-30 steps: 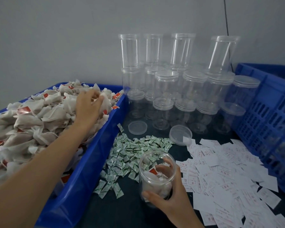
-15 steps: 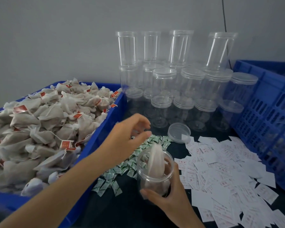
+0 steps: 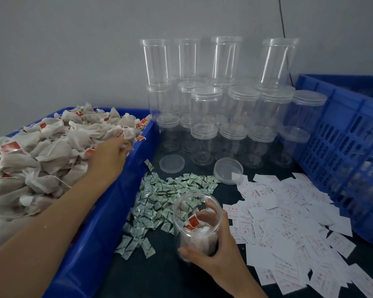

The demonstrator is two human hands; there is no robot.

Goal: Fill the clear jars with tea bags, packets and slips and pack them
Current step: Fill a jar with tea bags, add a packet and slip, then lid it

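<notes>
Back from the jar [image 3: 194,211], left hand [image 3: 109,157] lies on tea bags [image 3: 52,151] mid-left, grip unclear; right hand [image 3: 220,252] wraps jar, lower centre.

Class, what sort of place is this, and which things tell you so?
Probably a small hand-packing workbench: a blue bin heaped with tea bags, stacked empty clear jars, and loose piles of green packets and paper slips.

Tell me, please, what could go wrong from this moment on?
1. The left hand reaches into heaped tea bags near the edge of the blue bin; strings may tangle and drag extras out.
2. The leaning top jar looks unstable; a knock might bring it down.
3. The right hand alone grips the open jar, so it may tip.
</notes>
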